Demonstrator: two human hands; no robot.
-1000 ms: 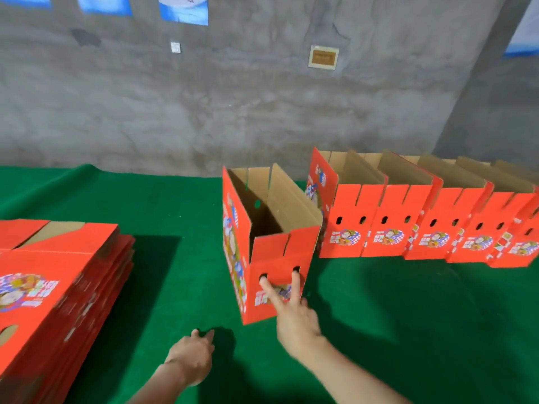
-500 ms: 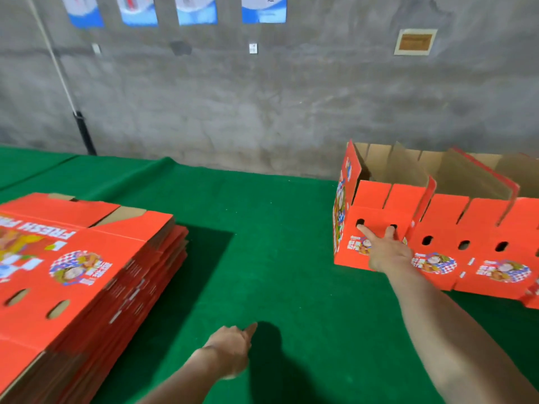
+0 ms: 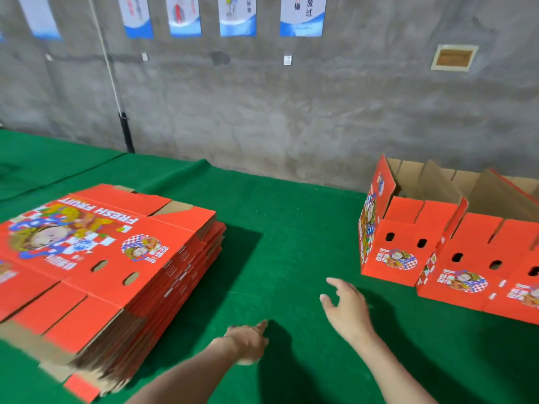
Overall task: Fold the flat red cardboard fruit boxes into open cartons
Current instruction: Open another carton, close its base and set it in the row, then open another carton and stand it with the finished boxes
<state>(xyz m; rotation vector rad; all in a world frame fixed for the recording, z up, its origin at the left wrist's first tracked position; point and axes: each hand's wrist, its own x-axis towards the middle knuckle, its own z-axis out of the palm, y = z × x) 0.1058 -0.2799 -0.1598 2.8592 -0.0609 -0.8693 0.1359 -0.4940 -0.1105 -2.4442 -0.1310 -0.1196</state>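
Big grey concrete wall [image 3: 291,112] across the back, posters [image 3: 302,16] pinned high, well out of the work. Below it, green cloth-covered table [image 3: 277,234] filling the lower view, with a strip of green between stack and cartons, likely the folding space.

On the left, thick stack of flat red boxes [image 3: 96,258], printed face up, edges roughly squared. Parked within easy reach of the left arm, probably for sliding the top sheet off without a stretch.

On the right, row of folded cartons [image 3: 481,258], side against side, tops open, flaps standing, brown insides showing. Running off the right edge, so no count possible. At its left end, the end carton [image 3: 399,255], touching its neighbour and set back from the near edge, presumably to keep the middle free.

Now the hands. Right hand [image 3: 347,310] over the green, near that end carton but apart from it, fingers spread and relaxed, gripping nothing. Left hand [image 3: 248,342] lower and nearer, between the stack and the right hand, fingers loosely curled, forefinger out, empty as well. Neither touching cardboard.

By the look of it: cartons parked, next flat sheet not yet picked. Sensible reach from here: across to the top of the stack, one sheet only. Thin sheets packed tight, easy to drag two.
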